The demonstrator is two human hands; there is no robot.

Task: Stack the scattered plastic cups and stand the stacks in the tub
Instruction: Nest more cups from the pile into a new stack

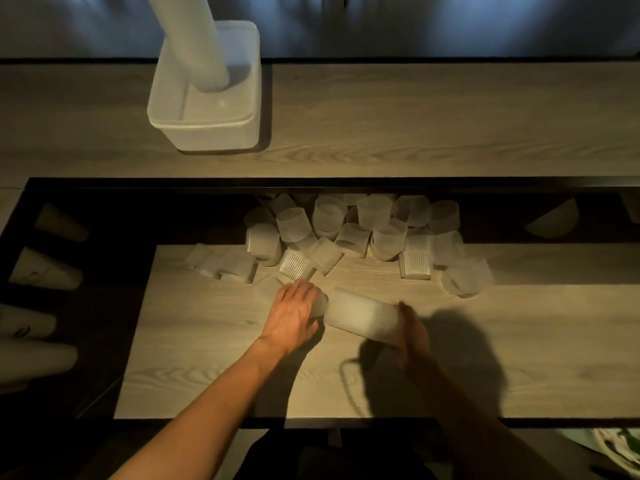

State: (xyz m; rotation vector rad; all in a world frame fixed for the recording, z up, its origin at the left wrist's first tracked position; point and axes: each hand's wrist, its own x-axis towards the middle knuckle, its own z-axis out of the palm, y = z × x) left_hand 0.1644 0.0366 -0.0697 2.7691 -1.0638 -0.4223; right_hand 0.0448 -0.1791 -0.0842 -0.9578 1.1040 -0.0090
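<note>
The person holds a short stack of ribbed plastic cups on its side, low over the near wooden board, and seems to be feeding 1 more cup into its left end. The right hand is closed around the stack's right end, though it lies in shadow and the fingers are hard to read. The left hand covers a single cup at the stack's left end, fingers curled over it; whether that cup is already nested cannot be told. Just beyond the hands, the loose cups lie in a heap across the far edge of the board, some upright, most tipped over. On the far shelf to the left stands the tub, with 1 tall stack already leaning inside it. To do this step well, the left hand should line the cup's axis up with the stack before pushing, since a tilted ribbed cup is likely to jam. The right hand should brace against the push, so the stack does not slide. Paper cups on the far left appear to be no part of the job.
</note>
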